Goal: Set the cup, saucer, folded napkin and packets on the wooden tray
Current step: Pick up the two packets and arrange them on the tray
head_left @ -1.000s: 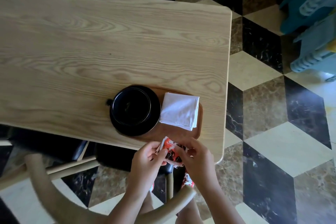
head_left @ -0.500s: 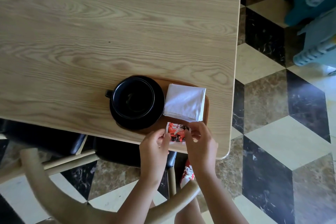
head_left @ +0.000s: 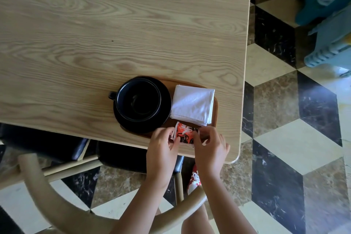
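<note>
Worktop: the worktop (head_left: 114, 30) is light wood and fills the upper left and middle of the frame.
Tray: the wooden tray (head_left: 215, 112) is brown and lies near the bottom edge of the worktop, a bit right of the middle of the frame.
Saucer: the saucer (head_left: 165, 118) is black and round. It sits on the left part of the tray.
Cup: the cup (head_left: 139, 99) is black and stands upright on the saucer. Its handle points to the left of the frame.
Napkin: the folded napkin (head_left: 192, 104) is white. It lies on the right part of the tray, just beside the saucer.
Packets: the packets (head_left: 185, 135) are red, white and black. They are at the bottom edge of the tray, just below the napkin, between the two hands.
Left hand: the left hand (head_left: 162, 150) has its fingers curled and pinches the left side of the packets.
Right hand: the right hand (head_left: 210, 148) has its fingers curled and pinches the right side of the packets.
Chair: a wooden chair (head_left: 57, 195) with a round back is in the lower left of the frame, under the arms.
Floor: the floor (head_left: 284, 157) has black, brown and cream tiles.
Blue things: blue plastic things (head_left: 330, 15) stand in the upper right of the frame. I cannot tell what they are.
</note>
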